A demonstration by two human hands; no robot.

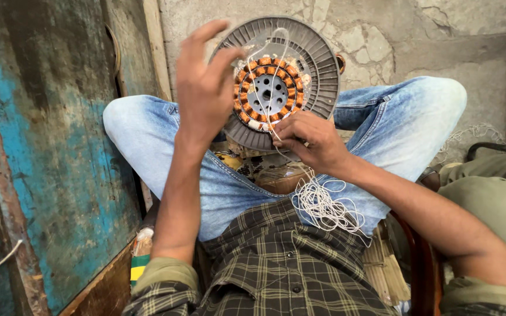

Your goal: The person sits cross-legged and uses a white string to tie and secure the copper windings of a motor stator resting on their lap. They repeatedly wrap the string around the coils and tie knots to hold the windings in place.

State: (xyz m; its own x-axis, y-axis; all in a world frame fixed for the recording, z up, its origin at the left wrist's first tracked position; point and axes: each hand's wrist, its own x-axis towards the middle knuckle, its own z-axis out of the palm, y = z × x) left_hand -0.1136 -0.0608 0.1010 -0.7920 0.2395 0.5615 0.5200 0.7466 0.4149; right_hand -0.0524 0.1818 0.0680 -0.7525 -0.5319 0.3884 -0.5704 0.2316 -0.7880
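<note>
A: What lies lowest in the frame?
B: A tangle of white thread [326, 208] on the lap, lower centre.
A: The hands?
B: Right hand [311, 140] pinches the thread; left hand [203, 88] spread wide against the round motor stator [273, 82], upper centre.

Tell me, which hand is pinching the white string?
The right hand pinches the white string at the lower edge of the fan motor stator. The left hand is raised with fingers spread, pinching nothing.

motor stator [269, 89]: copper windings, matt grey metal | string [326, 208]: white cotton | jeans [405, 120]: faded denim
</note>
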